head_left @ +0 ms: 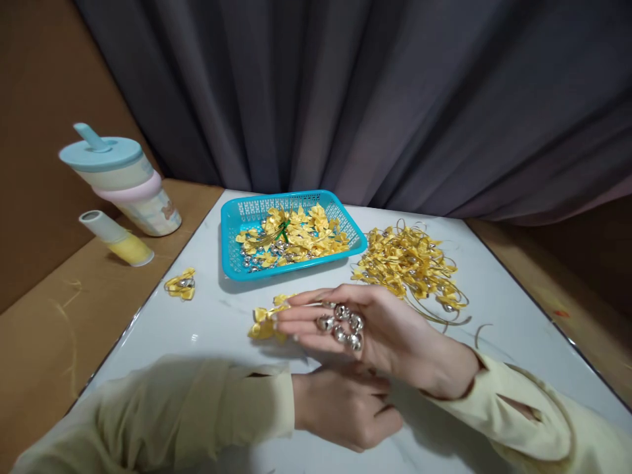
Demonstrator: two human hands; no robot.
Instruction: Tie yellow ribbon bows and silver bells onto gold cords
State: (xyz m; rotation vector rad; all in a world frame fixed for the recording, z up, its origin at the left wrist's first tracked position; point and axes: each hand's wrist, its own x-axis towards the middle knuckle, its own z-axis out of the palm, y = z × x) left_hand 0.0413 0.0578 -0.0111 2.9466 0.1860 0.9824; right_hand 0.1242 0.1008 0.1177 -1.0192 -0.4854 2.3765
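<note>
My right hand (375, 329) lies palm up over the white table (207, 329), fingers stretched to the left, with several small silver bells (342, 324) resting on its fingers. Its fingertips touch a yellow ribbon bow (264, 322) on the table. My left hand (348, 408) sits underneath the right one, fingers curled; what it holds, if anything, is hidden. Both arms wear pale yellow sleeves.
A blue plastic basket (237, 224) with yellow bows and silver bells stands behind the hands. A heap of yellow bows with gold loops (409, 263) lies at its right. One bow with a bell (181, 284) lies left. A lidded cup (126, 178) and a small bottle (116, 238) lie on the brown side surface.
</note>
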